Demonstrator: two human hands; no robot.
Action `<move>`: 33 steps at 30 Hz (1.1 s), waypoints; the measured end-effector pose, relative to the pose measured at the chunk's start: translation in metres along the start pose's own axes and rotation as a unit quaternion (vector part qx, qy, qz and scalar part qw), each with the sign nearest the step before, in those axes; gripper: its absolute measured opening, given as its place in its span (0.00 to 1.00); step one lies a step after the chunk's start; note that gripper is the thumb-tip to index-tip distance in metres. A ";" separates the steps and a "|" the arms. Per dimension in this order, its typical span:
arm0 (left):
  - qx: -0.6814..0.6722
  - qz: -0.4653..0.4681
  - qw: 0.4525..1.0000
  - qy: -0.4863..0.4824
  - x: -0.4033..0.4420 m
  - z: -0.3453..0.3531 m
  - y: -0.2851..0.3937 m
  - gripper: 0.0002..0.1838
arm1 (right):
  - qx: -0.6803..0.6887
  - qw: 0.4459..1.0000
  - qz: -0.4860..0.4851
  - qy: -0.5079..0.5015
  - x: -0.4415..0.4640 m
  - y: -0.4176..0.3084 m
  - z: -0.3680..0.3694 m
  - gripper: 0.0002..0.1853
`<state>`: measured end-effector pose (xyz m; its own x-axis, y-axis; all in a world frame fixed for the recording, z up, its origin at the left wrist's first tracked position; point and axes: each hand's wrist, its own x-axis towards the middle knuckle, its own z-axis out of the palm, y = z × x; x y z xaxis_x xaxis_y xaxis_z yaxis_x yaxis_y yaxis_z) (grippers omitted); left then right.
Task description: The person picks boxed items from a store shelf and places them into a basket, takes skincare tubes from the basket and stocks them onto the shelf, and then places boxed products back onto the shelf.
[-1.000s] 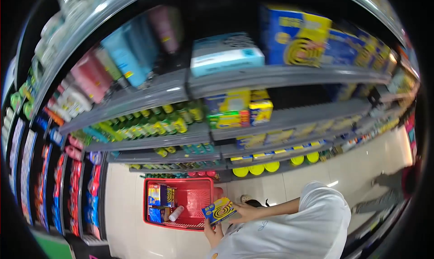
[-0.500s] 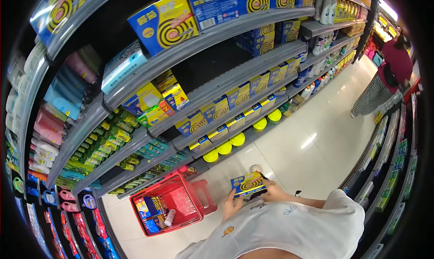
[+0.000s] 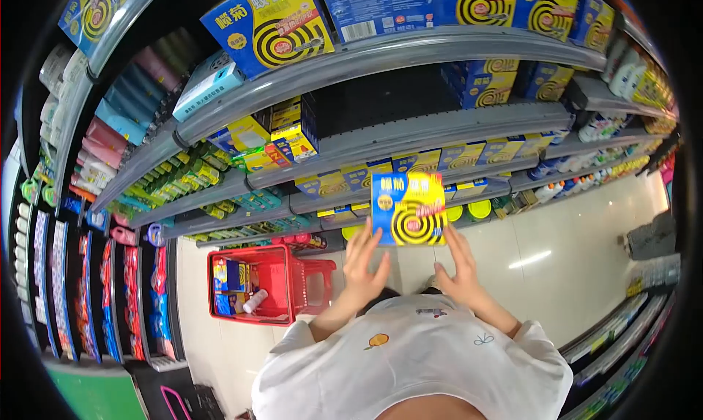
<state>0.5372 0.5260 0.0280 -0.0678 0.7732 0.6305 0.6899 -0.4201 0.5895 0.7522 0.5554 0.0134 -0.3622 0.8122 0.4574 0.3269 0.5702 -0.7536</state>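
Note:
A blue and yellow mosquito coil box (image 3: 408,209), printed with a black spiral, is held up in front of my body with its broad face toward me. My left hand (image 3: 362,270) grips its lower left edge with the fingers, and my right hand (image 3: 460,270) does the same at the lower right. The thumbs of both hands stand away below the box. Matching boxes (image 3: 269,28) stand on the upper shelf. Below and left of my hands, a red shopping basket (image 3: 288,284) holds several blue and yellow boxes (image 3: 231,275) and a pale bottle (image 3: 255,300).
Grey shelves (image 3: 410,138) with coil boxes, green bottles (image 3: 192,172) and other goods run along the front. Hanging packs (image 3: 159,299) line the left side. Another shelf rack (image 3: 622,347) borders the tiled floor (image 3: 542,273) at the right.
Both hands have raised the mosquito coil box from near my waist toward the shelves, turning its spiral face upright. My view has swung right-side-down to the shelf, and the other person has left view.

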 end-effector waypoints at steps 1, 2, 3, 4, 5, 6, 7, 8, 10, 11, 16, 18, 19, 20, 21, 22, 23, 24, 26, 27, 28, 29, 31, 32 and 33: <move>0.010 0.003 1.000 0.024 0.015 0.005 -0.002 0.22 | 0.001 1.000 -0.012 -0.001 0.020 0.005 -0.005 0.36; 0.020 0.005 0.999 0.047 0.029 0.010 -0.005 0.21 | 0.001 1.000 -0.024 -0.002 0.039 0.010 -0.009 0.36; 0.025 -0.007 0.997 0.074 0.044 0.014 -0.005 0.19 | -0.001 0.999 -0.038 -0.003 0.057 0.014 -0.011 0.36; 0.027 -0.011 0.996 0.087 0.058 0.017 -0.008 0.19 | 0.005 0.999 -0.046 -0.003 0.073 0.016 -0.011 0.36; 0.029 -0.013 0.994 0.102 0.073 0.017 -0.014 0.19 | 0.009 0.998 -0.056 0.001 0.090 0.018 -0.009 0.36; 0.030 -0.013 0.993 0.115 0.086 0.017 -0.020 0.18 | 0.014 0.998 -0.065 0.005 0.105 0.020 -0.006 0.36; 0.036 -0.011 0.993 0.113 0.097 0.016 -0.027 0.18 | 0.018 0.997 -0.068 0.010 0.119 0.023 -0.001 0.36; 0.036 -0.021 0.992 0.119 0.106 0.018 -0.035 0.19 | 0.013 0.998 -0.064 0.015 0.132 0.025 0.005 0.36; 0.033 -0.042 0.991 0.122 0.122 0.021 -0.048 0.19 | 0.002 0.998 -0.048 0.028 0.152 0.028 0.017 0.35; 0.062 -0.049 0.990 0.114 0.128 0.021 -0.055 0.19 | 0.008 0.998 -0.049 0.030 0.160 0.033 0.024 0.36; 0.067 -0.075 0.988 0.115 0.147 0.027 -0.097 0.20 | -0.021 0.998 -0.051 -0.008 0.197 0.053 0.045 0.35; 0.071 -0.092 0.987 0.108 0.154 0.029 -0.107 0.22 | -0.034 0.998 -0.058 -0.013 0.209 0.056 0.053 0.35; 0.076 -0.094 0.988 0.094 0.155 0.029 -0.110 0.23 | -0.048 0.998 -0.045 -0.016 0.213 0.055 0.056 0.36; 0.081 -0.095 0.989 0.081 0.156 0.029 -0.111 0.25 | -0.062 0.997 -0.032 -0.018 0.217 0.053 0.059 0.36; 0.086 -0.096 0.989 0.069 0.157 0.029 -0.113 0.27 | -0.076 0.997 -0.021 -0.020 0.221 0.051 0.061 0.36; 0.091 -0.097 0.989 0.057 0.157 0.028 -0.115 0.28 | -0.095 0.995 -0.018 -0.028 0.224 0.049 0.063 0.36; 0.088 -0.103 0.990 0.040 0.157 0.028 -0.117 0.31 | -0.114 0.993 -0.016 -0.037 0.226 0.047 0.065 0.36; 0.099 -0.107 0.989 0.030 0.158 0.027 -0.116 0.31 | -0.133 0.990 -0.014 -0.048 0.228 0.045 0.066 0.36; 0.120 -0.115 0.986 0.011 0.160 0.025 -0.112 0.31 | -0.140 0.988 -0.019 -0.059 0.231 0.043 0.068 0.35; 0.125 -0.113 0.986 0.004 0.158 0.025 -0.114 0.32 | -0.144 0.987 -0.022 -0.066 0.231 0.042 0.068 0.35; 0.131 -0.112 0.985 -0.002 0.156 0.026 -0.116 0.33 | -0.149 0.986 -0.022 -0.068 0.231 0.042 0.068 0.34; 0.136 -0.110 0.985 -0.007 0.155 0.027 -0.117 0.33 | -0.153 0.985 -0.023 -0.071 0.232 0.042 0.068 0.33; 0.189 -0.104 0.976 -0.017 0.152 0.030 -0.116 0.34 | -0.160 0.984 -0.029 -0.077 0.231 0.041 0.069 0.32; 0.218 -0.099 0.971 -0.022 0.152 0.030 -0.115 0.34 | -0.161 0.983 -0.034 -0.077 0.232 0.041 0.073 0.32; 0.236 -0.096 0.967 -0.026 0.151 0.030 -0.114 0.34 | -0.161 0.983 -0.038 -0.075 0.231 0.040 0.077 0.31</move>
<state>0.4697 0.7047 0.0406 -0.1998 0.8437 0.4983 0.9207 -0.0123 0.3900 0.6147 0.7568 0.0527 -0.5137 0.7520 0.4131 0.5441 0.6578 -0.5208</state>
